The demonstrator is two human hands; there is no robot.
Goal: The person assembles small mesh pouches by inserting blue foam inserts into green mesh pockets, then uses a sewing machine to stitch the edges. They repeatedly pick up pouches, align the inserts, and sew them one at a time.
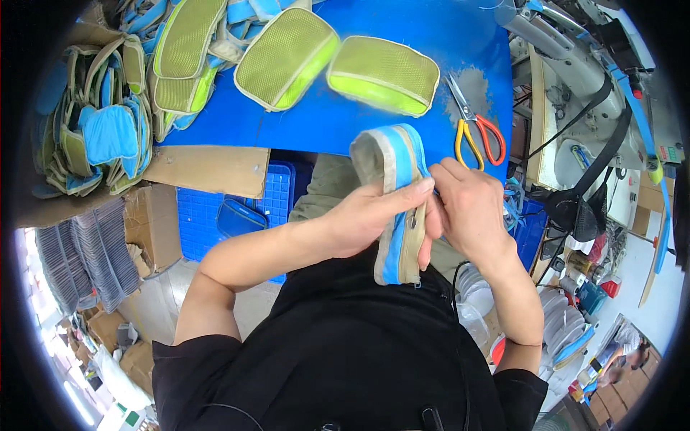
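A striped zipper strip (pixel 403 169) in blue and beige curls into a loop in front of my body, its lower end hanging down. My left hand (pixel 363 219) is closed round the strip, the thumb pressed along it. At the strip's right edge my right hand (pixel 471 208) pinches with bent fingers; its fingertips are partly hidden. Just beyond that hand, scissors (pixel 470 117) with one yellow and one red handle lie partly spread on the blue table (pixel 474 36). Two green mesh pouches with pale piping, a tilted pouch (pixel 286 61) and a flatter pouch (pixel 384 72), lie farther back.
More green and blue pouches (pixel 188 36) are heaped at the far left, beside a packed pile (pixel 108 133) above a cardboard box (pixel 154 223). A sewing machine (pixel 582 79) stands at the right. Below the table edge, a blue crate (pixel 194 237) holds a dark blue pouch (pixel 241 218).
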